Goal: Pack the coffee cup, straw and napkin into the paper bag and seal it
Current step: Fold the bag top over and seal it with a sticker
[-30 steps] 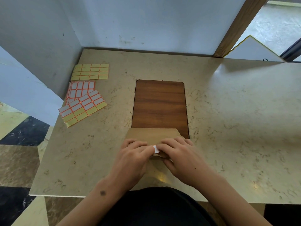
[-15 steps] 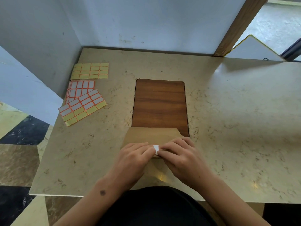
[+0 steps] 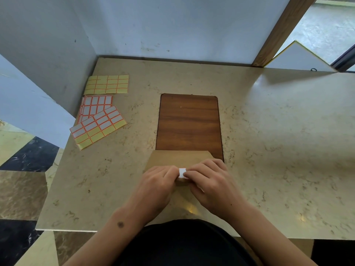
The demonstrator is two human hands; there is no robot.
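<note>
Both hands pressed down on the folded top of the paper bag (image 3: 178,160), fingertips meeting at a small white sticker (image 3: 182,173) on the fold. Left hand (image 3: 159,186) fingers curled together, tips against the sticker's left edge; right hand (image 3: 208,181) likewise closed down on its right edge and on the bag under it. Cannot tell whether the sticker is fully stuck.

Bag lies flat at the near middle of the marble table (image 3: 278,150), its far edge overlapping the near end of a brown wood-grain board (image 3: 189,121). Most of the bag's near part is hidden under the hands and wrists. Cup, straw and napkin not visible.

Left of the board, well apart from the bag: three label sheets. Yellow sheet (image 3: 107,84) farthest back; red-bordered white sheet (image 3: 96,104) nearer; a third sheet (image 3: 98,127), tilted, overlapping the second. All near the wall (image 3: 48,45) on the left. Nothing lies between the sheets and the bag.
</note>
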